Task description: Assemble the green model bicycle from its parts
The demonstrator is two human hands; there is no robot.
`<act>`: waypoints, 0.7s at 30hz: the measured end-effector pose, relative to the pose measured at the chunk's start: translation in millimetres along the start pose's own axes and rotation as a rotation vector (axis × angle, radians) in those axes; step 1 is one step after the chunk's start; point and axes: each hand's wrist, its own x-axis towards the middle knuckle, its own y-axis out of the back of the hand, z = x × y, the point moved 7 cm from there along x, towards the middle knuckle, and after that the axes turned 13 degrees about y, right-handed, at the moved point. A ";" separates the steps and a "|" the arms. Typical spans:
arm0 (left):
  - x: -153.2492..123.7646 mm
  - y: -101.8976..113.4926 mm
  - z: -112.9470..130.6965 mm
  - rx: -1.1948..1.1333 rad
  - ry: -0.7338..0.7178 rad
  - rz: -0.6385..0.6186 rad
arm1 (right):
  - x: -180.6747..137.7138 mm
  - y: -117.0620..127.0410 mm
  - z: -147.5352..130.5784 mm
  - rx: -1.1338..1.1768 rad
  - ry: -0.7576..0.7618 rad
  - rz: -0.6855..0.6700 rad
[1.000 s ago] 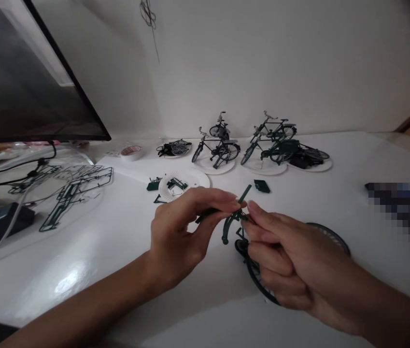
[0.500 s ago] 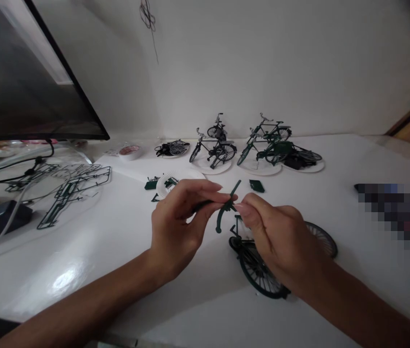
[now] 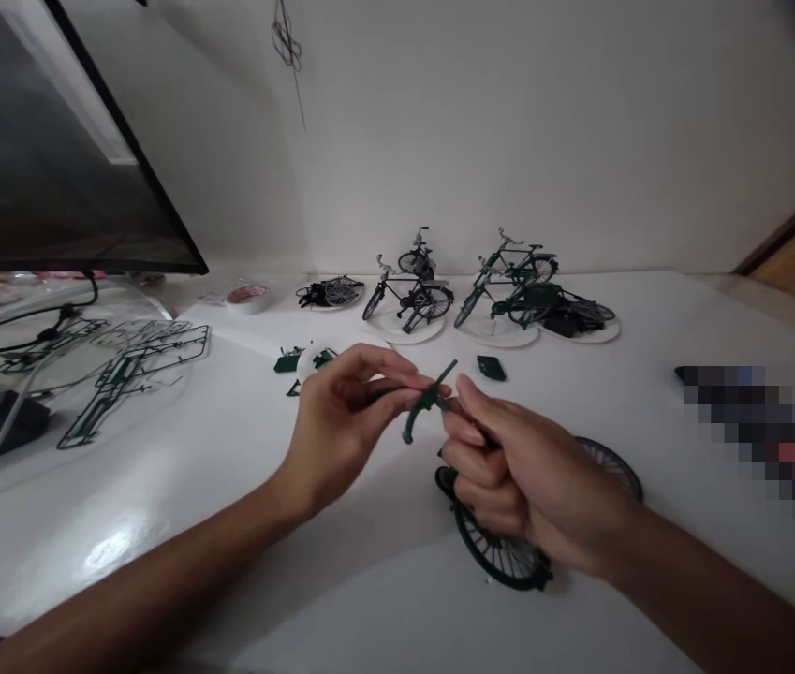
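Note:
My left hand (image 3: 347,421) pinches a thin, dark green curved plastic part (image 3: 429,398) between thumb and fingertips, above the table. My right hand (image 3: 523,468) is closed right beside it, its fingertips at the near end of the green part. Something dark shows between the right thumb and the curled index finger, too hidden to name. Beneath the right hand a model bicycle (image 3: 502,560) lies on its side, its frame mostly covered by that hand.
Several finished model bicycles (image 3: 411,295) stand on white paper plates at the back. A small green piece (image 3: 491,367) lies behind my hands. Plastic sprue frames (image 3: 137,374), a tape roll (image 3: 247,298) and a monitor (image 3: 74,140) are to the left. A pixelated dark object (image 3: 755,426) lies at right.
My right hand has shifted its grip: the thumb is raised and the curled fingers now show. The green part has moved slightly left with my left hand, and the view has tilted a little.

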 end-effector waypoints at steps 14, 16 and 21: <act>26.8 23.8 -45.3 -0.279 0.479 -0.193 | -2.9 129.6 -72.1 -1.778 0.296 0.381; 25.2 20.2 -44.8 -0.246 0.490 -0.246 | -7.1 128.7 -75.4 -1.810 0.318 0.389; 26.1 22.7 -45.2 -0.203 0.476 -0.251 | -10.8 99.8 -80.7 -1.772 0.435 0.312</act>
